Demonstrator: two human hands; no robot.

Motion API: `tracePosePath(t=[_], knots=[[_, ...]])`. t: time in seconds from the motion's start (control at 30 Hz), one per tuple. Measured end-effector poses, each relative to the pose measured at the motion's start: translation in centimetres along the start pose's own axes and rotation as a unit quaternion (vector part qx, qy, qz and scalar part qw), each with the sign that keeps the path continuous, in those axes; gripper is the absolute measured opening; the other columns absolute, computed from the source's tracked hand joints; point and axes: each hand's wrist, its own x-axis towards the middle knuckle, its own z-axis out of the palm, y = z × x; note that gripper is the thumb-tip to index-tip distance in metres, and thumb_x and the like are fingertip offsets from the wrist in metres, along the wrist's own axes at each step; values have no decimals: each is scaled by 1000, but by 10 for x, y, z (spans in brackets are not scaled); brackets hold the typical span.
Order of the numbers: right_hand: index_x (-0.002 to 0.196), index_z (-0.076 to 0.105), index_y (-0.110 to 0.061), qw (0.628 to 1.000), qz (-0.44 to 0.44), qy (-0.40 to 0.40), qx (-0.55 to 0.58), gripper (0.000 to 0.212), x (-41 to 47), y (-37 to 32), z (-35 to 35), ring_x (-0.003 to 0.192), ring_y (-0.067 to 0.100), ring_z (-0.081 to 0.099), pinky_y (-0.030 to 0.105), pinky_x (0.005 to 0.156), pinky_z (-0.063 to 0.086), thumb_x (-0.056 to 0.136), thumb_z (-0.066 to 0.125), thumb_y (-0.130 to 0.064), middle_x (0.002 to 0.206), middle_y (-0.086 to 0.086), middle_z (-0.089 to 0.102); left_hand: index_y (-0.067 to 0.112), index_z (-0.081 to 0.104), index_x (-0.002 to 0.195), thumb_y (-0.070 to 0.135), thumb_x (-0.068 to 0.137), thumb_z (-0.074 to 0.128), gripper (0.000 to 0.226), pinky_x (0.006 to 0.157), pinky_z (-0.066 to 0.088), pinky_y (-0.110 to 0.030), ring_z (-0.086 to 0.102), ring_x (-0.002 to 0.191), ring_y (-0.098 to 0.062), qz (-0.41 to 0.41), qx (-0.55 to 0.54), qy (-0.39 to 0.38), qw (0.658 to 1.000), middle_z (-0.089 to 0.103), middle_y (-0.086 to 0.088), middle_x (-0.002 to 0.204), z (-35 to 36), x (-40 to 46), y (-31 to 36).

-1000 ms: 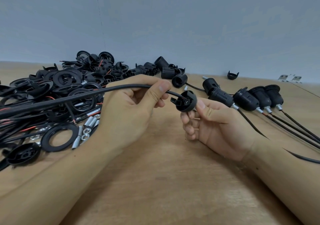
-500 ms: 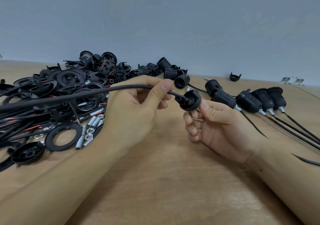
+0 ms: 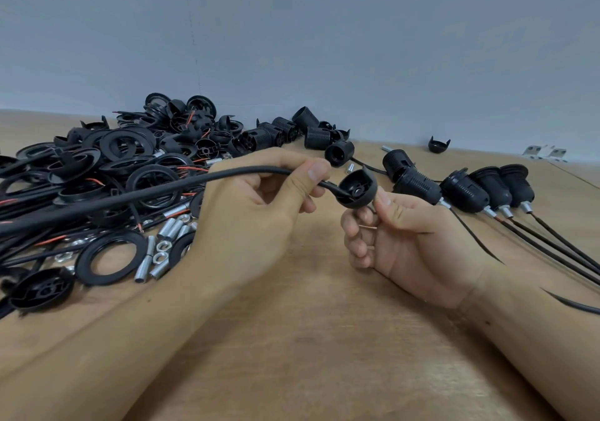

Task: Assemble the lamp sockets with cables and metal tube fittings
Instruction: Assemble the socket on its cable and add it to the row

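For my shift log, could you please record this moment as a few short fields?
left hand: pinches the black cable near its end
right hand: holds the black socket cap
cable end: at the cap's open side
finished sockets: row on the right, cables trailing
loose metal tubes: left, beside black rings
surface: wooden table

black cable (image 3: 136, 195): end inside cap | black socket cap (image 3: 357, 188): domed, open side toward camera, held above table
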Motion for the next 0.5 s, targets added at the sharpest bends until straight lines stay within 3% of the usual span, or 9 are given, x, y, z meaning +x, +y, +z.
tracePosePath(t=[0.17, 0.33, 0.5], knots=[[68, 56, -15, 1000, 9, -16, -5, 30, 0, 0, 0, 63, 17, 51, 27, 58, 43, 93, 45, -27, 79, 8, 60, 10, 72, 84, 27, 86, 64, 19, 60, 49, -15, 62, 58, -7, -4, -50, 27, 998, 70, -1, 68, 0, 2, 1], [69, 55, -14, 1000, 14, -16, 1, 29, 0, 0, 0, 64, 17, 52, 27, 58, 44, 93, 44, -27, 79, 8, 60, 14, 72, 82, 26, 88, 64, 15, 60, 49, -14, 63, 58, -4, -5, 8, 6, 1000, 71, 1, 71, -1, 2, 0], [69, 56, -14, 1000, 12, -12, -3, 28, 0, 0, -1, 64, 17, 51, 27, 58, 44, 92, 48, -29, 80, 8, 60, 22, 71, 82, 28, 91, 66, 12, 58, 48, -14, 66, 64, -4, 60, 95, 16, 994, 67, 12, 67, -5, 1, 1]])
